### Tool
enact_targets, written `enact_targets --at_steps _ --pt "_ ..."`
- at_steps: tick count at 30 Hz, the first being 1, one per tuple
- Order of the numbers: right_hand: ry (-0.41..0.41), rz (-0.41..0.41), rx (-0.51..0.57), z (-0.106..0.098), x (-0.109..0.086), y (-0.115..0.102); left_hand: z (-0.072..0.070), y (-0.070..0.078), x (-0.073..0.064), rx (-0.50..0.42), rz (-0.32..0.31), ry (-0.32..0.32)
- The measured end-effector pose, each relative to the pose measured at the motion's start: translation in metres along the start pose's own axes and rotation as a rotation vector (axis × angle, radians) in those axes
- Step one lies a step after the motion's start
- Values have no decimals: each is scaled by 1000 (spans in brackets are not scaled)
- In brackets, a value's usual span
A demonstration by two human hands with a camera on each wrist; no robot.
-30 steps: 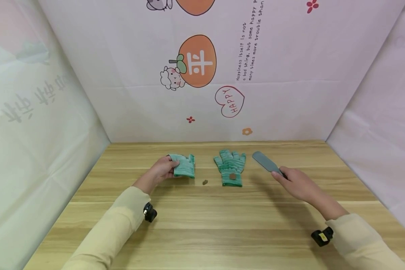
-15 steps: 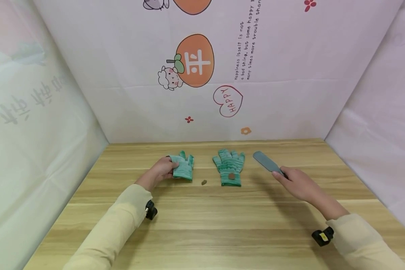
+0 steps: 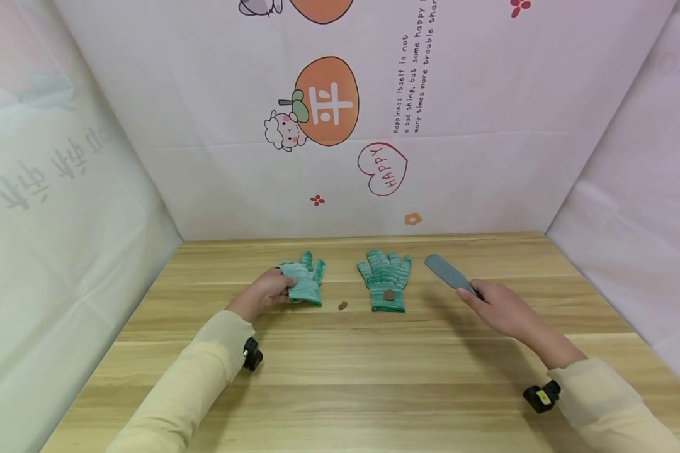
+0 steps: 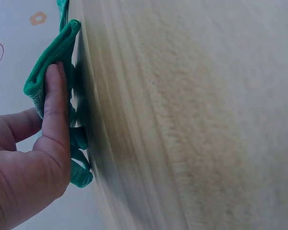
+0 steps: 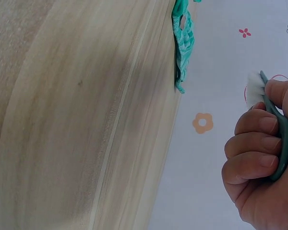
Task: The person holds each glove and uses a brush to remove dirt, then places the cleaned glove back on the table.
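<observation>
My left hand (image 3: 266, 290) pinches a green striped knit glove (image 3: 305, 283) near the table's back left, thumb on top. In the left wrist view the glove's cuff (image 4: 36, 79) stands up beside my fingers, and its fingers hang close to the tabletop. A second green glove (image 3: 386, 277) lies flat to the right, fingers toward the back wall, with a round brown spot (image 3: 389, 294) on its cuff. My right hand (image 3: 495, 308) grips a grey-green brush (image 3: 446, 270) by its handle, raised over the table's right side. White bristles (image 5: 254, 88) show in the right wrist view.
A small brown bit (image 3: 342, 306) lies on the wooden table (image 3: 340, 390) between the gloves. A printed white cloth (image 3: 476, 157) hangs behind the table, and more white cloth closes off both sides.
The glove in my left hand has turned and shifted slightly left, so more of its fingers show toward the back. My right hand holds the brush in nearly the same place.
</observation>
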State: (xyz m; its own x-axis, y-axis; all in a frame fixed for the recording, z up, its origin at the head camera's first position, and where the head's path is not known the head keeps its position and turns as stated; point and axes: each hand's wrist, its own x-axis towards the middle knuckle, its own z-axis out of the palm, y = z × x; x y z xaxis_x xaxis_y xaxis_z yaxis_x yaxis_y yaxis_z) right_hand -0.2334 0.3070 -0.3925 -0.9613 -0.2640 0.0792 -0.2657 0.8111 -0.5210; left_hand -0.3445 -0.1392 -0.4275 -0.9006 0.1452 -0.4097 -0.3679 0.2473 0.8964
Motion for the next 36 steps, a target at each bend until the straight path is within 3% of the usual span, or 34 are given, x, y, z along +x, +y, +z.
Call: enact_targets --at_steps 7,17,23,31,36 --pt "5 -9 -2 1 -1 0 0 -3 2 -22 15 -2" --pt "-4 6 13 0 -2 -1 0 -2 9 136 132 6" --pt "-11 9 9 0 -1 -2 -5 -5 9 206 117 33" --pt "-7 5 -1 0 -1 -1 -10 -8 9 159 54 32" --pt "-10 7 -6 0 0 -1 -9 -8 4 180 25 12"
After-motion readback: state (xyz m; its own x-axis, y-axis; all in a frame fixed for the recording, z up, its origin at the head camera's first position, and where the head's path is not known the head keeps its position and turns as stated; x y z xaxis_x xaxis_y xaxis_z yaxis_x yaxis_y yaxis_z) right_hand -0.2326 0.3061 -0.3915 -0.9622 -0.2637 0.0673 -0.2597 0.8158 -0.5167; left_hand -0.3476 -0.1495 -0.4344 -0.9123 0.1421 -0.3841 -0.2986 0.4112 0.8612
